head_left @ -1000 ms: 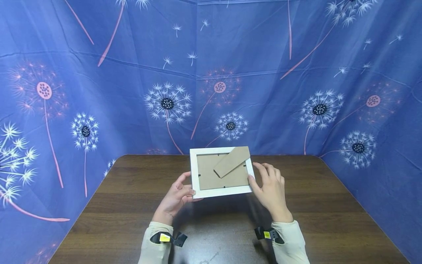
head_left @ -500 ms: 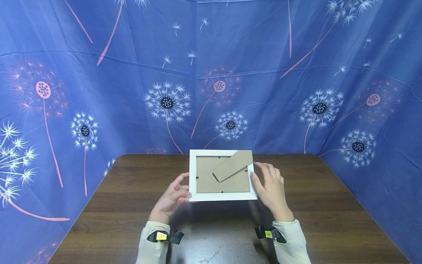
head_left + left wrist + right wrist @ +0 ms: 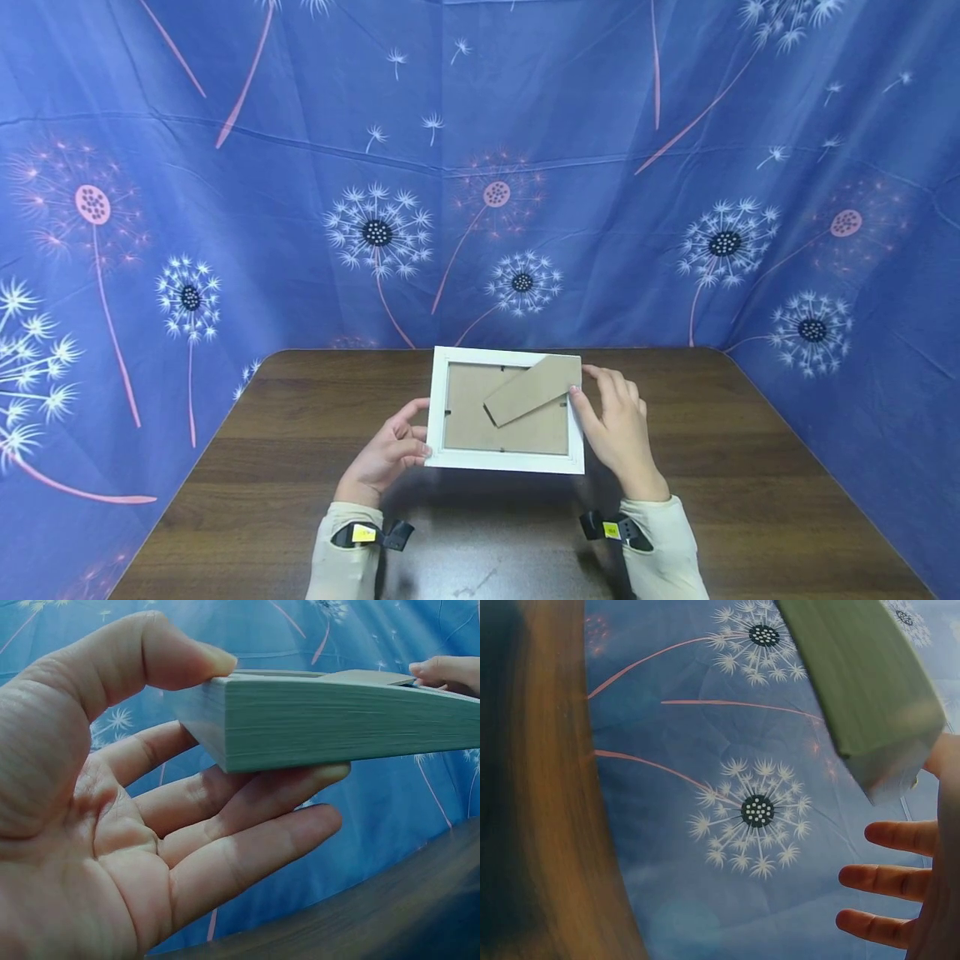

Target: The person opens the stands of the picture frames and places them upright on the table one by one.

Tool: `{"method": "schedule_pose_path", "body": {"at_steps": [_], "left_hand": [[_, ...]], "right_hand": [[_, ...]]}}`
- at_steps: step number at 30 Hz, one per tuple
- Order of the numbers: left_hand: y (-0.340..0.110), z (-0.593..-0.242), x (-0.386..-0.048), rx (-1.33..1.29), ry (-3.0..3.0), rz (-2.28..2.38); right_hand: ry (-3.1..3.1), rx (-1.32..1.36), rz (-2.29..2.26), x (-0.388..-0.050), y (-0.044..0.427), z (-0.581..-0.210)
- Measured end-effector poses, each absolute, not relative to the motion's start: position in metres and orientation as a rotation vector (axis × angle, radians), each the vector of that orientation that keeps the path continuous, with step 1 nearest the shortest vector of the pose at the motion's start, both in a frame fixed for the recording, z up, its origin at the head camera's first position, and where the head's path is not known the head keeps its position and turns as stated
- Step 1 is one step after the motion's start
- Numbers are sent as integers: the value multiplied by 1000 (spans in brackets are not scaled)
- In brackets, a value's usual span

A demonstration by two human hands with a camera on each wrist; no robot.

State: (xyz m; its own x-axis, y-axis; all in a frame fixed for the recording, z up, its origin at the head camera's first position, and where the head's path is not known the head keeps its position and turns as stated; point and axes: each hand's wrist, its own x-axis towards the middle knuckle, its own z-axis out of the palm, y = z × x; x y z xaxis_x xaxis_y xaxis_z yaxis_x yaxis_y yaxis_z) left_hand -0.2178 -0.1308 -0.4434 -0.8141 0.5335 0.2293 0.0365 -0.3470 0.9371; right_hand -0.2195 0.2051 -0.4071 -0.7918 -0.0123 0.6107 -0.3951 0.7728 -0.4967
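A white picture frame (image 3: 510, 461) is held up above the table, its brown backing board (image 3: 465, 408) and slanted stand flap (image 3: 531, 388) facing the head camera. My left hand (image 3: 381, 457) grips its lower left corner; the left wrist view shows the thumb on top of the frame edge (image 3: 337, 720) and fingers beneath. At the right edge, my right hand (image 3: 621, 429) holds the frame with the thumb by the flap's end. Three fingers of that hand (image 3: 889, 883) extend away from the frame corner (image 3: 877, 697) in the right wrist view.
A dark brown wooden table (image 3: 270, 517) lies below the hands. Blue cloth with a dandelion print (image 3: 600, 200) hangs behind it and along both sides. Black straps with yellow labels circle both wrists, over pale sleeves (image 3: 341, 562).
The picture frame has come down slightly and tipped, its right side now lower and its back facing the head camera more fully. My left hand has shifted slightly left.
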Motion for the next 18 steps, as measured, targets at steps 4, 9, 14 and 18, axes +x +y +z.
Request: {"method": "schedule_pose_path", "body": {"at_steps": [4, 9, 14, 18], "left_hand": [[-133, -447, -220, 808, 1537, 2200], [-136, -451, -222, 857, 1511, 2173], [-137, -452, -223, 863, 1526, 2150], [-138, -454, -223, 869, 1538, 2139]], "right_hand": [[-2378, 305, 858, -219, 205, -406], [-2401, 328, 897, -218, 205, -403], [-2402, 350, 968, -217, 205, -401], [-2391, 362, 1066, -217, 205, -400]]}}
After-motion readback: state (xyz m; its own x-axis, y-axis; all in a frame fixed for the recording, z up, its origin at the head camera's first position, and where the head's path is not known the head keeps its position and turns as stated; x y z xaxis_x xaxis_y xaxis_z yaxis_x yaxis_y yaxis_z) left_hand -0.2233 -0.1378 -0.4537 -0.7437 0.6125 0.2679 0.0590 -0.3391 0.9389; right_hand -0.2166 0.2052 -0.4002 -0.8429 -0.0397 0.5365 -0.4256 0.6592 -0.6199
